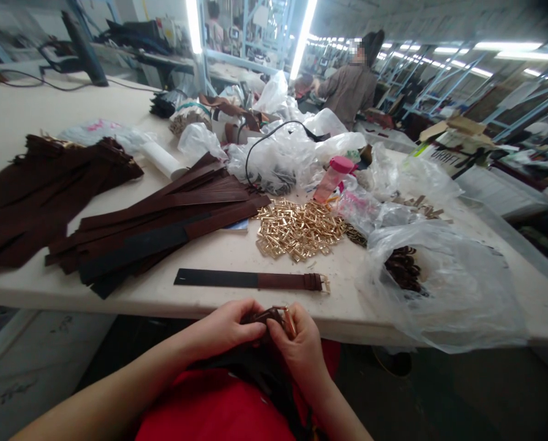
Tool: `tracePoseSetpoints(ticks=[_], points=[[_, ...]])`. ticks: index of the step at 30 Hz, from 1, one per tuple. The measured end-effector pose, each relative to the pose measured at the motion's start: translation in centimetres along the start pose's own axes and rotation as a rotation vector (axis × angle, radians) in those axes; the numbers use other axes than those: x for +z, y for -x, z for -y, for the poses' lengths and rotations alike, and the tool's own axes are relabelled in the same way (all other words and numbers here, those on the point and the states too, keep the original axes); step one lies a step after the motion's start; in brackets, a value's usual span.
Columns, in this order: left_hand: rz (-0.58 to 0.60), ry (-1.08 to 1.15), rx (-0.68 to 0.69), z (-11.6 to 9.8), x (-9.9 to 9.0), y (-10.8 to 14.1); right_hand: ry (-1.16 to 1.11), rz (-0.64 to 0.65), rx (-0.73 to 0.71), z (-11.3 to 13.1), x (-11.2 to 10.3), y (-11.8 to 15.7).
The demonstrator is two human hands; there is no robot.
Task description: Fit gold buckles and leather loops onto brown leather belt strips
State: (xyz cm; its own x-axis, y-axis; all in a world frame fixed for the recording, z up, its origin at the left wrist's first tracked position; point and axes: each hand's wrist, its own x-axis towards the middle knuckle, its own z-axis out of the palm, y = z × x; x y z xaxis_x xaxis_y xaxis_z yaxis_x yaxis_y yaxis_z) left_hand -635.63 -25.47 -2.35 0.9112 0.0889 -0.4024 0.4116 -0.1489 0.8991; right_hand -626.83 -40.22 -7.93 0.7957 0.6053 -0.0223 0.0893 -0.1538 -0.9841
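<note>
Just in front of the table edge, my left hand (234, 327) pinches a dark brown leather strap (261, 317). My right hand (301, 343) grips the same strap at its end, where a gold buckle (280, 309) shows between the fingers. The rest of this strap is mostly hidden by my hands and dark against my lap. On the table beyond my hands lies a flat strap (255, 279), black on one half and brown on the other, with a buckle at its right end. Behind it is a heap of loose gold buckles (299, 229).
Brown strap bundles (158, 214) lie at the left. A clear plastic bag (461, 288) holding small brown loops (402, 269) sits at the right edge. Farther back are a pink-lidded jar (333, 177), a white roll (162, 160) and crumpled bags. Another person (349, 89) stands beyond the table.
</note>
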Motion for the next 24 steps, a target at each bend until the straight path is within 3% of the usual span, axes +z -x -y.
tracePoseSetpoints(ticks=[4, 7, 12, 17, 24], points=[[0.076, 0.217, 0.018, -0.1, 0.3, -0.2, -0.596, 0.192, 0.244, 0.1, 0.7, 0.2], [0.089, 0.272, 0.029, 0.1, 0.4, -0.2, -0.78, 0.268, 0.285, 0.0, 1.2, 0.3], [0.082, 0.311, -0.009, 0.6, 0.6, -0.2, -0.72, 0.272, 0.248, 0.2, 1.2, 0.6], [0.136, 0.436, -0.027, 0.5, 0.6, 0.0, -0.347, 0.189, 0.095, 0.5, 0.5, 0.4], [0.149, 0.615, -0.127, 0.8, 0.5, -0.2, -0.505, 0.144, 0.208, 0.4, 0.3, 0.2]])
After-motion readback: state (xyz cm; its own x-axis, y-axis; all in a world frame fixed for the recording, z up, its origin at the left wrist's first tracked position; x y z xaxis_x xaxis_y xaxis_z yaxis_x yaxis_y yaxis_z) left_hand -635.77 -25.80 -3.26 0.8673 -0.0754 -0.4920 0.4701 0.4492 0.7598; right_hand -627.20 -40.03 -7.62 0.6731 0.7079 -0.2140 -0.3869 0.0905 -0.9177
